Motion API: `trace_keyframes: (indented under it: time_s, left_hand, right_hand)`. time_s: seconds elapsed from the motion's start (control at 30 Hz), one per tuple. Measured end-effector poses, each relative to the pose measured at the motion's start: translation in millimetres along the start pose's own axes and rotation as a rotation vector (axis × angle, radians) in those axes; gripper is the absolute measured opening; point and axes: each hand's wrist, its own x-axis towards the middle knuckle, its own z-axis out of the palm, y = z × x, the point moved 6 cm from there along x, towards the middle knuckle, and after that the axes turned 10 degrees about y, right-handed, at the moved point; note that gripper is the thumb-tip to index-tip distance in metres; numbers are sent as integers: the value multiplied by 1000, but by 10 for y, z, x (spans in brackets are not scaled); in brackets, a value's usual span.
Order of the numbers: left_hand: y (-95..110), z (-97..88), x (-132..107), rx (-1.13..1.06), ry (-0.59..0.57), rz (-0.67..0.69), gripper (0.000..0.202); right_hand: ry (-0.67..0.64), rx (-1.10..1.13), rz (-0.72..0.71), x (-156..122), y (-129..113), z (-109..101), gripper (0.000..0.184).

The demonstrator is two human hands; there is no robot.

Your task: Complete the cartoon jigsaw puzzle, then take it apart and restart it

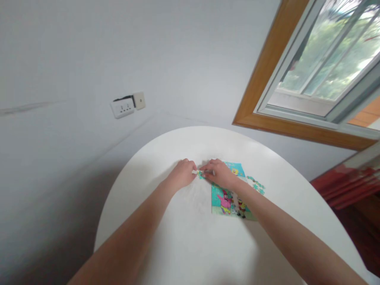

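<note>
On a white round table lies a partly assembled jigsaw puzzle (218, 204) with a turquoise background and cartoon figures, one of them pink. My right forearm crosses over it and hides part of the picture. To the left of the puzzle, a few small turquoise and whitish puzzle pieces (200, 174) sit between my two hands. My left hand (184, 174) is closed, its fingertips pinching the left end of these pieces. From the other side, my right hand (220, 174) grips the same small cluster with thumb and fingers, above the puzzle's upper left part.
Several loose turquoise puzzle pieces (257, 186) lie right of the puzzle. The round table (190, 245) stands against a white wall with a power socket (123, 107). A wood-framed window (268, 63) is at the upper right, and a red curtain (344, 184) hangs on the right.
</note>
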Motion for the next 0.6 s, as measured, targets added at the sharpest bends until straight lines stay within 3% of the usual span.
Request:
trace_keyframes:
  time_s: [0.47,0.6]
  left_hand:
    - [-24,45,-1,-39,10,-59,16]
    - [54,-47,1,-32,29,-55,15]
  right_hand:
    - [-125,255,206,193,145,152,6]
    - [-112,376,279,187,163,2,10]
